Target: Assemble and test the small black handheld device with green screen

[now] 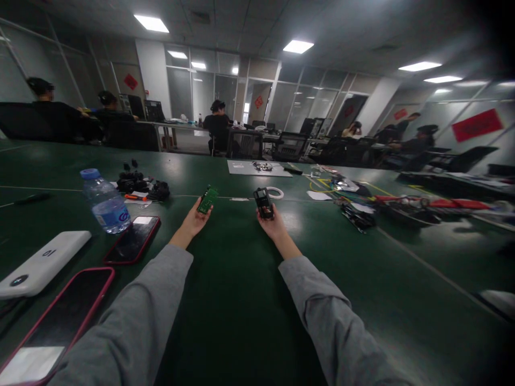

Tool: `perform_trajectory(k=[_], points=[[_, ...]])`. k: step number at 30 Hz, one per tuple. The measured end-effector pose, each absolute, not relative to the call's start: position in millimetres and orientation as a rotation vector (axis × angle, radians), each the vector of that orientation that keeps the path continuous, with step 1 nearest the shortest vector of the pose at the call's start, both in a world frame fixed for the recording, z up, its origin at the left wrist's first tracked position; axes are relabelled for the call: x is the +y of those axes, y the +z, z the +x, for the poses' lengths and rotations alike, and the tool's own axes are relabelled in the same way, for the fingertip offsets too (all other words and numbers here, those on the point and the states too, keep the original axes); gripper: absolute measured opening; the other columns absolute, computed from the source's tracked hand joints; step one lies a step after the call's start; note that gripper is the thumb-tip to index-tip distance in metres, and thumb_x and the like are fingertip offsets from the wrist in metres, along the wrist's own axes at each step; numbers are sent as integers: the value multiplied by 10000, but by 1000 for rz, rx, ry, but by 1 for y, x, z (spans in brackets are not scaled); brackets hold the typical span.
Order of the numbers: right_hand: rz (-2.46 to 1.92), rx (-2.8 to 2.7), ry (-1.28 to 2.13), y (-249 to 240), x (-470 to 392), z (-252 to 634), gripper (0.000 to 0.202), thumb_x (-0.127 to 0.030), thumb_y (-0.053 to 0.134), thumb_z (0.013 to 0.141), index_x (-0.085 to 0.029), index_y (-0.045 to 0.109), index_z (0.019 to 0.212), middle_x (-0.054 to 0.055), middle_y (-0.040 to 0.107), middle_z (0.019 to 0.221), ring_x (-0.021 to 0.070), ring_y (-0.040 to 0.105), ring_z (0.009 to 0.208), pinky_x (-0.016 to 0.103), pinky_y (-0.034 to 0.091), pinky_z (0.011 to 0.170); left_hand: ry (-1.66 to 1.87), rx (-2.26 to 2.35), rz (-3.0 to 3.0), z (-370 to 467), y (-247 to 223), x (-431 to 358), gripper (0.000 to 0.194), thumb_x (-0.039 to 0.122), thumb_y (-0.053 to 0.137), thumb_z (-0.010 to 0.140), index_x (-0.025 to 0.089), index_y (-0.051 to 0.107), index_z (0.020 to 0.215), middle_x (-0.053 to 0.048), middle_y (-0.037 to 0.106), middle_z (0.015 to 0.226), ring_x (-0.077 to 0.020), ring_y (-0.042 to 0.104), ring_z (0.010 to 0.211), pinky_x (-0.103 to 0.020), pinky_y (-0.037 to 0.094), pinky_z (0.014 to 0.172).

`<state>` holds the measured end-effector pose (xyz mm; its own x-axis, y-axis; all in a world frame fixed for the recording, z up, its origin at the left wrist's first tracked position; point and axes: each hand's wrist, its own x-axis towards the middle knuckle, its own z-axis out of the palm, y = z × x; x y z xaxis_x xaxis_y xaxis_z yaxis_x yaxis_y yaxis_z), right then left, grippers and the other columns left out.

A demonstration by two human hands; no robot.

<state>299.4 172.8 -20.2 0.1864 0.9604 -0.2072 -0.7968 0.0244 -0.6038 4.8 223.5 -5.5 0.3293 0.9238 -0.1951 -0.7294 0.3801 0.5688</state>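
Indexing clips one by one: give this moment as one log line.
left hand: holds green circuit board | right hand: holds black device | surface: green table

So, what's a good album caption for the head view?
Left hand holding a circuit board, right hand a black device, over a table.

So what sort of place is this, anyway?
Probably an office where electronics get worked on: the left hand holds a green circuit board, a person sits near desks beyond the green table, and light panels dot the ceiling.
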Motion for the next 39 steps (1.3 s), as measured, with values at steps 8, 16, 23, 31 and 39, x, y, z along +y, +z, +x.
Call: perform_trajectory(k=[8, 16, 23, 31, 39], points=[[-694, -324, 1349, -18, 173, 294, 189, -376, 542, 875, -189, 566, 886, 11, 658, 785, 149, 683, 806, 251, 598, 688, 1119, 550, 443, 7, -7, 224, 257, 299, 641, 816, 107, 632, 987, -104, 695, 879, -158, 683, 756, -204, 574, 621], [-1005, -867, 1120, -28, 177, 280, 419, -370, 727, 698, -207, 573, 1052, 22, 651, 1020, 146, 645, 909, 294, 539, 838, 1208, 613, 660, 17, -19, 225, 447, 76, 763, 652, 198, 612, 1055, -56, 673, 1031, -165, 669, 890, -284, 539, 793], [-1219, -1510, 730, -36, 176, 271, 531, -380, 718, 676, -209, 550, 1150, 46, 601, 1130, 179, 573, 1041, 361, 439, 969, 1190, 605, 983, 20, -28, 225, 560, 31, 789, 564, 186, 632, 1079, -56, 626, 1108, -175, 597, 1024, -321, 459, 950], [-1237, -1674, 539, -39, 177, 268, 552, -314, 687, 678, -223, 508, 1192, 41, 590, 1145, 193, 561, 1064, 382, 415, 983, 1096, 662, 1206, 17, -23, 218, 546, 85, 798, 558, 200, 649, 1070, -65, 579, 1177, -197, 534, 1083, -398, 388, 1016], [-1463, -1201, 331, -37, 173, 316, 519, -453, 677, 662, -188, 549, 1090, 68, 619, 1046, 208, 587, 948, 371, 468, 885, 1018, 684, 1215, 12, -19, 215, 597, 91, 806, 549, 198, 631, 1110, -74, 569, 1191, -201, 526, 1087, -402, 360, 1029]])
